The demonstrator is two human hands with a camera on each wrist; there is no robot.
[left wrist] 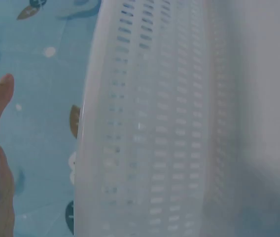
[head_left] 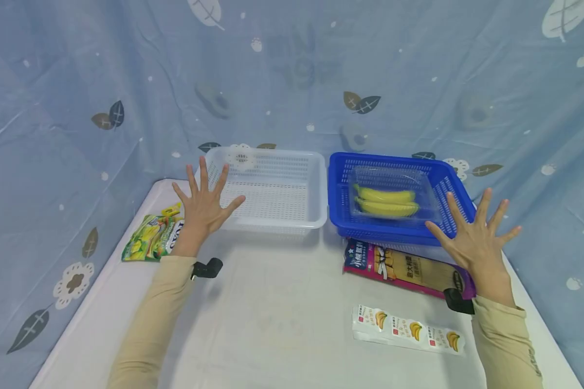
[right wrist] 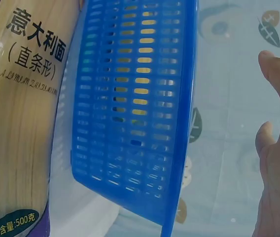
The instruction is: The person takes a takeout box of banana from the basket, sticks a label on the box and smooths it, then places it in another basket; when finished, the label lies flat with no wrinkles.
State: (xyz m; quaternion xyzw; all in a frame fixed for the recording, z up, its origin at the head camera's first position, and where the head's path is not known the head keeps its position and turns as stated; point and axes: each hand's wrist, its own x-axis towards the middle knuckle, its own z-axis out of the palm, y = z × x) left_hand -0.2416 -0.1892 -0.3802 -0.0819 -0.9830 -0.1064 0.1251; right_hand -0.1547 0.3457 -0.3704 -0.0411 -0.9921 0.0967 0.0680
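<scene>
With fingers spread wide, my left hand (head_left: 203, 212) is held up at the left corner of the white basket (head_left: 316, 219) and grips nothing. A green-and-yellow snack bag (head_left: 148, 237) lies beside that wrist, with a small yellow packet (head_left: 171, 209) above it. My right hand (head_left: 478, 243), fingers also splayed and holding nothing, is in front of the blue basket's (head_left: 338, 213) right corner. Inside the blue basket, a clear plastic container (head_left: 430, 202) holds two yellow bananas (head_left: 386, 209). A pack of spaghetti (right wrist: 21, 113) lies in front of the blue basket, partly behind my right hand in the head view.
A strip of banana stickers (head_left: 409, 330) lies on the white table (head_left: 272, 319) near the right forearm. Blue patterned curtain (head_left: 292, 75) surrounds the table at the back and sides. The two baskets stand side by side at the back.
</scene>
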